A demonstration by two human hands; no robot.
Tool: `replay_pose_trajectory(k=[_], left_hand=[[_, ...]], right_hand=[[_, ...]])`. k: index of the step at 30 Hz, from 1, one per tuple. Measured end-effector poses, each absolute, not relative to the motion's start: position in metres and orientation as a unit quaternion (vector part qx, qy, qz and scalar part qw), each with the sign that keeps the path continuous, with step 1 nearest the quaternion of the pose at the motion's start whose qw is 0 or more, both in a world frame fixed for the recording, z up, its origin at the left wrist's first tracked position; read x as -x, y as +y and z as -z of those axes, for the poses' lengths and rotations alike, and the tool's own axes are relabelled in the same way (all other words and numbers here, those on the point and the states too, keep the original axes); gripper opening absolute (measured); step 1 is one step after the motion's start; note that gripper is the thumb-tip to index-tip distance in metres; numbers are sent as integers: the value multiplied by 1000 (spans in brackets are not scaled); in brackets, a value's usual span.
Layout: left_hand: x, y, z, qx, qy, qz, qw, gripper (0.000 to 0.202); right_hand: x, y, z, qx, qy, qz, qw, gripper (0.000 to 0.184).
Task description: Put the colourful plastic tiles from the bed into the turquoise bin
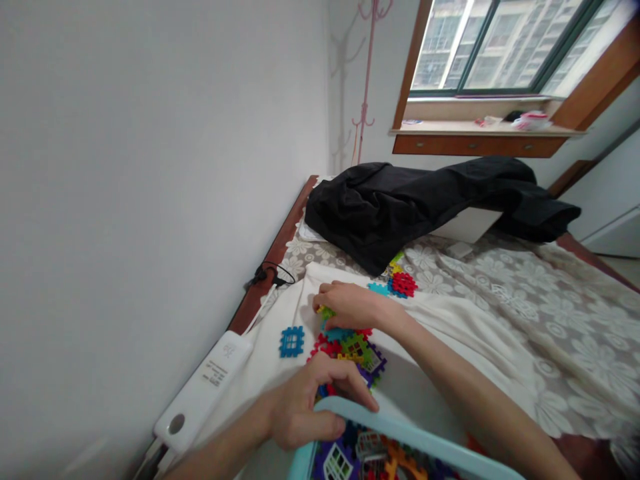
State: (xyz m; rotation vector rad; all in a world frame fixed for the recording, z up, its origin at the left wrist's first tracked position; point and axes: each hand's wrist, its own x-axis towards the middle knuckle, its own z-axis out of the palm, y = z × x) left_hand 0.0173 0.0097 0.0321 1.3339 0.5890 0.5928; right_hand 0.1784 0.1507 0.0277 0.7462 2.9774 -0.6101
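Note:
My left hand [313, 400] grips the near-left rim of a light blue plastic bin [415, 437], thumb and fingers on either side of the edge. Inside lie many coloured interlocking plastic blocks [337, 463], some with window lattices. Beyond the rim, my right hand [350, 305] reaches over a loose pile of similar blocks [355, 347] on a white cloth. Its fingers curl around a yellow-green block [327, 312], partly hidden, and a teal block [338, 333] shows beneath the hand. One blue window block [291, 341] lies apart to the left.
More blocks [403, 285] lie farther back beside a black garment [390, 200]. A white power strip [205, 387] sits along the wall at left. Patterned bedding [500, 293] spreads to the right, with a pink coat stand [367, 80] and a window behind.

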Motion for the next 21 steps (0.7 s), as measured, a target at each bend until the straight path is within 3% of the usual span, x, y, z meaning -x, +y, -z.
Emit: replay_pose_trajectory(k=[6,12,17,21], left_hand=[[-18,10,-27,-566,274,-270,729,40],[-19,12,-26,-556,277,-273,734,40],[-17,12,-24,-564,276,-272,729,40],[-16,14,-18,-612,267,-271,693,38]], right_hand=[[-195,166,-39,-206,933,293,-27,22],[-208,173,-53,-159,891,413,-99,20],[-231,156,-99,-97,854,483,-166,9],[-239,120,-138,44,831,534,-151,14]])
